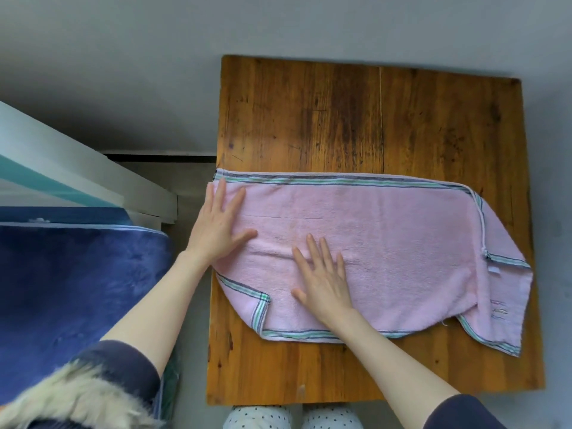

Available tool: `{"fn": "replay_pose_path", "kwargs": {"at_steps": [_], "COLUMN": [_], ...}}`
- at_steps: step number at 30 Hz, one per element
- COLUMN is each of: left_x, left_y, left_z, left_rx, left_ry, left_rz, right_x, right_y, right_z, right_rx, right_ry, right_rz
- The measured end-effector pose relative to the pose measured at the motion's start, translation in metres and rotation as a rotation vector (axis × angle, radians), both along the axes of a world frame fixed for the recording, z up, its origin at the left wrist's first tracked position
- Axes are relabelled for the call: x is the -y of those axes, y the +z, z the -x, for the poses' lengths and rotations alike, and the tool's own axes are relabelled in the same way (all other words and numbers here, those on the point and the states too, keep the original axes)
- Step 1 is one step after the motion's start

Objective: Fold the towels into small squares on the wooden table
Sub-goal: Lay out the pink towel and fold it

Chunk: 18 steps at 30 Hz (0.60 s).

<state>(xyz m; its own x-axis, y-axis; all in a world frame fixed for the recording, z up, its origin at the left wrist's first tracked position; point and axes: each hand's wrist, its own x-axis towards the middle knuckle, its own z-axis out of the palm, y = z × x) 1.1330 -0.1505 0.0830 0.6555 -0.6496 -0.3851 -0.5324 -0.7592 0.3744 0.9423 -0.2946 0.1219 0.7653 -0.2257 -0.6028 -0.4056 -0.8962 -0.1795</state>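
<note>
A pink towel (402,243) with green and grey striped borders lies folded lengthwise across the wooden table (340,119). Its right end is uneven, with a lower layer sticking out past the top one, and a corner is turned over at the near left. My left hand (218,226) lies flat with straight fingers on the towel's left end, at the table's left edge. My right hand (323,274) presses flat on the towel a little left of its middle, fingers spread.
A dark blue blanket (77,289) covers a bed to the left of the table, with a white frame (93,168) behind it. The far half of the table is bare wood. A grey wall rises beyond. My knees in dotted trousers (291,416) show below the table's near edge.
</note>
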Motion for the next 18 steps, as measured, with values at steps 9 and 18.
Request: {"fn": "replay_pose_path", "kwargs": {"at_steps": [9, 18], "left_x": [-0.026, -0.108], "left_y": [0.006, 0.009], "left_z": [0.034, 0.1], "left_rx": [-0.039, -0.168], "left_ry": [0.159, 0.229], "left_rz": [0.193, 0.078], "right_x": [-0.045, -0.098], "right_y": [-0.002, 0.008], "right_z": [0.007, 0.025], "right_rx": [0.19, 0.264], "right_ry": [0.203, 0.216], "right_rz": [0.031, -0.466]}}
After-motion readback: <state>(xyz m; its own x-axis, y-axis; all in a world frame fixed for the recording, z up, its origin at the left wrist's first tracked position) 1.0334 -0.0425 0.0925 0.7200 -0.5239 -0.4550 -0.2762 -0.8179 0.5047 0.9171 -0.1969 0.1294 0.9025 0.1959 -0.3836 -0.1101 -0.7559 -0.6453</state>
